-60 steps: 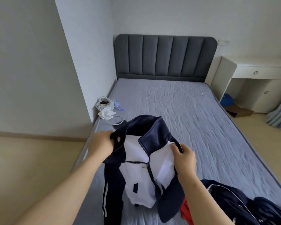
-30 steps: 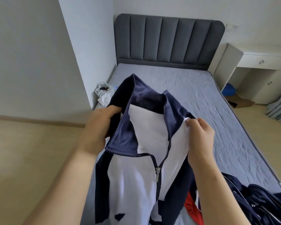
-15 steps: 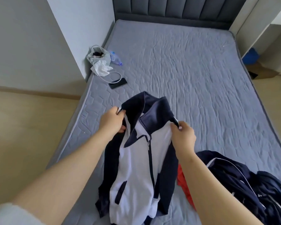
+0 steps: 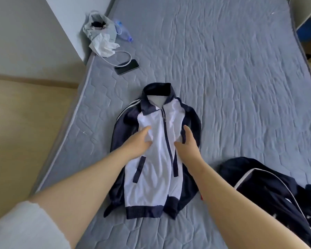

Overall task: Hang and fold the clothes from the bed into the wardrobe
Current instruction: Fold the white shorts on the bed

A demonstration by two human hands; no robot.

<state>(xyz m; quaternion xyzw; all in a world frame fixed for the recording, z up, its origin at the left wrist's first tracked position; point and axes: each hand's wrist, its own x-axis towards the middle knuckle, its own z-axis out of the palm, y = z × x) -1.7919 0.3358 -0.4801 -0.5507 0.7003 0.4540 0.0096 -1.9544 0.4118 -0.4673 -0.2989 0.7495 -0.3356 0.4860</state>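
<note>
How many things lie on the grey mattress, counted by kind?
Clothing: 2 (flat white and navy zip jacket, heap of dark navy clothes)
Electronics: 2 (black smartphone, white cable)
Plastic containers: 2 (grey-white plastic bag, clear plastic bottle)
Paper: 1 (crumpled white tissue)
Total: 7

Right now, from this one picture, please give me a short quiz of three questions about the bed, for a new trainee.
1. True or false: the jacket lies flat on the bed, front side up, with the zipper closed.
2. What lies on the bed between the jacket's collar and the plastic bag? A) a phone B) a book C) a shoe
3. Fill in: the left hand and the right hand both rest with straight fingers on the jacket's ___ front.
Key: 1 true; 2 A; 3 white.
</note>
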